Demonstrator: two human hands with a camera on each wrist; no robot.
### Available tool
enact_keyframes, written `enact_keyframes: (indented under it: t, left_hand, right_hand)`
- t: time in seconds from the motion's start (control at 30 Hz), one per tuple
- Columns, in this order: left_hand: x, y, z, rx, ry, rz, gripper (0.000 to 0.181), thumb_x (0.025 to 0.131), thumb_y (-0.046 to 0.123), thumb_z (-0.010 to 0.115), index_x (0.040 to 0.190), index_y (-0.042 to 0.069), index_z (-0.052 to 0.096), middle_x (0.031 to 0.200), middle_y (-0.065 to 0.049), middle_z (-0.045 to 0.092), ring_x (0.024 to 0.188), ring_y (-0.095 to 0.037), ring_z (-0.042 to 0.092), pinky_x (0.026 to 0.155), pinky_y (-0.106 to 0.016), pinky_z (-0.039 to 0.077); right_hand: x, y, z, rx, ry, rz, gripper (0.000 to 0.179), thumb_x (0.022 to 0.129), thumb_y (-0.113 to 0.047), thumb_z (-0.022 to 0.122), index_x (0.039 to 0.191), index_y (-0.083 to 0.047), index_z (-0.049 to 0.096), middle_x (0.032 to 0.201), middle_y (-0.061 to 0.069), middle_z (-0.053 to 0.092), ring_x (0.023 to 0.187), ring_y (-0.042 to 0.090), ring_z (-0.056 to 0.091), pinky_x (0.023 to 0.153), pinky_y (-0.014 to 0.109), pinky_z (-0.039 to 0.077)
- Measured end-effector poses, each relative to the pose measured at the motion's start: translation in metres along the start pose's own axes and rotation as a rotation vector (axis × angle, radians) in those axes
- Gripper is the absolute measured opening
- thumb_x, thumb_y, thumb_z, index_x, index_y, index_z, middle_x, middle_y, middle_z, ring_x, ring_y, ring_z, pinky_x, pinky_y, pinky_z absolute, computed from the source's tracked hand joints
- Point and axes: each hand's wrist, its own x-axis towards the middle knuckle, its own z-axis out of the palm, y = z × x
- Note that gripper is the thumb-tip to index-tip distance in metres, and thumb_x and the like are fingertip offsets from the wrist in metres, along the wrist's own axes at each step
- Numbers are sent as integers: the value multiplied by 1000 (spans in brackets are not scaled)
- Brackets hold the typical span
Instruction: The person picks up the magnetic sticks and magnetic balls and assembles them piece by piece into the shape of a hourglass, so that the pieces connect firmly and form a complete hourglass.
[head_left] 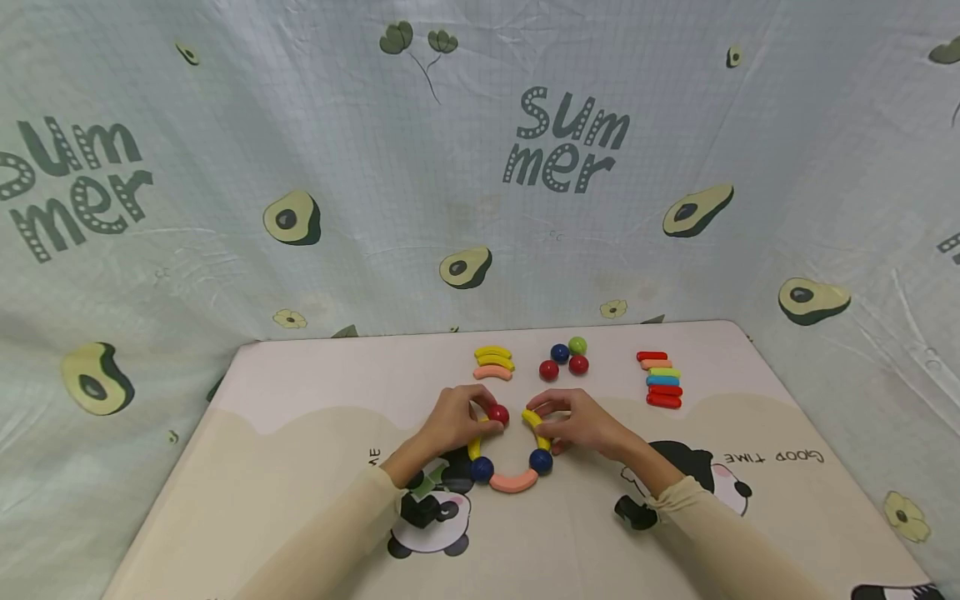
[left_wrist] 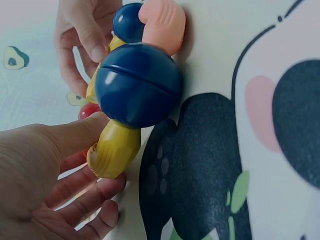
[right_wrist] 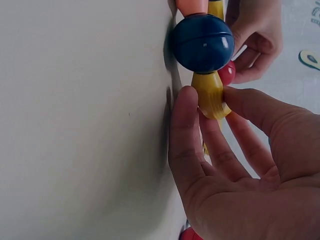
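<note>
A U-shaped chain of toy pieces lies between the hands: a salmon curved rod (head_left: pixel 513 482) at the near side, a blue ball (head_left: pixel 482 469) and a second blue ball (head_left: pixel 541 461) at its corners, and a yellow curved rod up each side. My left hand (head_left: pixel 453 418) holds a red ball (head_left: pixel 498 414) between thumb and fingers, at the far end of the left yellow rod (left_wrist: pixel 117 147). My right hand (head_left: pixel 581 421) pinches the right yellow rod (right_wrist: pixel 210 95) between thumb and fingertips. That rod's far end (head_left: pixel 531 417) stands apart from the red ball.
Beyond the hands lie two yellow curved rods and a salmon one (head_left: pixel 492 373). Beside them is a cluster of red, blue and green balls (head_left: pixel 559 353). Several coloured straight rods (head_left: pixel 663 390) lie at the right. A printed mat (head_left: pixel 300 500) covers the table before a patterned curtain (head_left: pixel 360 167).
</note>
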Motion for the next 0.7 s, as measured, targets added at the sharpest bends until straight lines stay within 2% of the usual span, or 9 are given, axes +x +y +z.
enact_keyframes:
  t: [0.17, 0.7]
  left_hand:
    - [1, -1, -1, -9, 9, 11, 27, 85, 20, 86, 105, 8, 73, 96, -3, 73, 76, -14, 57, 68, -23, 50]
    - [7, -1, -1, -33, -46, 21, 29, 86, 16, 85, 113, 10, 74, 104, -3, 74, 75, -14, 56, 66, -22, 49]
  right_hand:
    - [1, 1, -1, -42, -19, -21, 35, 95, -8, 72, 130, -5, 66, 124, 16, 67, 88, 24, 69, 72, 35, 60]
    - [5, -2, -2, -130, -17, -66, 36, 95, -7, 71, 130, -1, 67, 119, 16, 70, 89, 23, 68, 77, 39, 60]
